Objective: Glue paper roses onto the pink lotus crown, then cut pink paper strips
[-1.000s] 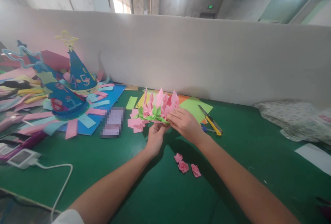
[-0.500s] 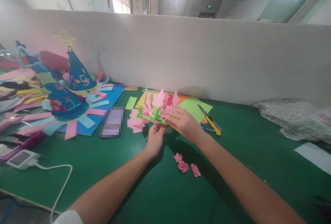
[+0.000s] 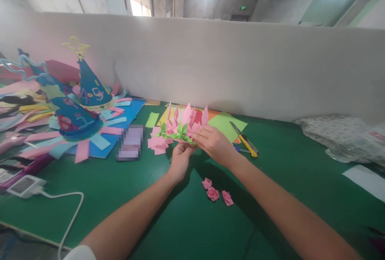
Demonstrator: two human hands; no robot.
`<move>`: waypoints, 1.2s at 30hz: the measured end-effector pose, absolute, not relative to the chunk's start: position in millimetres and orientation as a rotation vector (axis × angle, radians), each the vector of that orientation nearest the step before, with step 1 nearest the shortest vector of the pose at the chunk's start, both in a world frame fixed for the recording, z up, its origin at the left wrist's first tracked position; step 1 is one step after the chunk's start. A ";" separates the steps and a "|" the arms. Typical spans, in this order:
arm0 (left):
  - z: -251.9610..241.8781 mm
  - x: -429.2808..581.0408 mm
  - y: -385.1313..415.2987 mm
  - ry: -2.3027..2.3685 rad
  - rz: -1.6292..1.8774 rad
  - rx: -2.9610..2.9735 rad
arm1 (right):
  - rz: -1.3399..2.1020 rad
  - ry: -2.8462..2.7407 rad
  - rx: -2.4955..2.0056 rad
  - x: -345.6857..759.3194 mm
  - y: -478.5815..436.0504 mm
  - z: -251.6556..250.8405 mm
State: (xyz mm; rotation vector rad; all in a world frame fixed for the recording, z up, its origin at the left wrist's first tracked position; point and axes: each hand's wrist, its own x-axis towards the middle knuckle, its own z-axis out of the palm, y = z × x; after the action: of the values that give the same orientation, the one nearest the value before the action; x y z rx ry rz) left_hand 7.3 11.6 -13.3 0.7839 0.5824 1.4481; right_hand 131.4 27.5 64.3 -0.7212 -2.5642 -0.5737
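Observation:
A folded-paper crown (image 3: pixel 182 125) with upright pink points and green paper leaves is held just above the table. My left hand (image 3: pixel 181 156) grips its lower edge from the near side, thumb and fingers pinched together. On the right, my right hand (image 3: pixel 213 142) closes its fingers over the crown's right edge and hides that part. Whether a small piece lies under those fingers I cannot tell. Below my hands, on the green table (image 3: pixel 180 228), lie three folded pink paper flowers (image 3: pixel 213 194).
Pink paper squares (image 3: pixel 159 146) and a blurred-out phone (image 3: pixel 131 143) lie left of my hands. Behind are green sheets (image 3: pixel 227 125) and a yellow utility knife (image 3: pixel 248 146). Blue cone hats (image 3: pixel 93 85) stand far left, near a white cable (image 3: pixel 76 208). Plastic bags (image 3: pixel 355 140) sit at right.
Almost nothing differs. The right point of the crown has shifted slightly to the right, and my right fingers have moved a tiny bit at the edge.

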 end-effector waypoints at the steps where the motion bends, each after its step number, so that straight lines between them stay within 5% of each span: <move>1: -13.0 7.2 11.9 0.578 1.446 0.775 | -0.569 -2.562 -0.742 131.3 27.8 64.6; 16: -22.1 1.1 22.6 0.663 1.551 0.817 | -0.353 -2.160 -0.937 147.3 -0.6 64.0; 28: -26.5 6.2 16.3 0.661 1.584 0.721 | 0.162 -1.651 -1.999 245.3 -40.9 1.9; 36: -19.0 13.9 8.7 0.552 1.520 0.853 | 0.468 -1.788 -2.197 242.1 -37.0 0.1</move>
State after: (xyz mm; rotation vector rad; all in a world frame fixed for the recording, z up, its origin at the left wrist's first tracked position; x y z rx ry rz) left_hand 13.9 8.7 -19.0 0.8528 0.5521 1.5199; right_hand 242.1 -37.0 0.1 -2.1975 -1.7883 0.4683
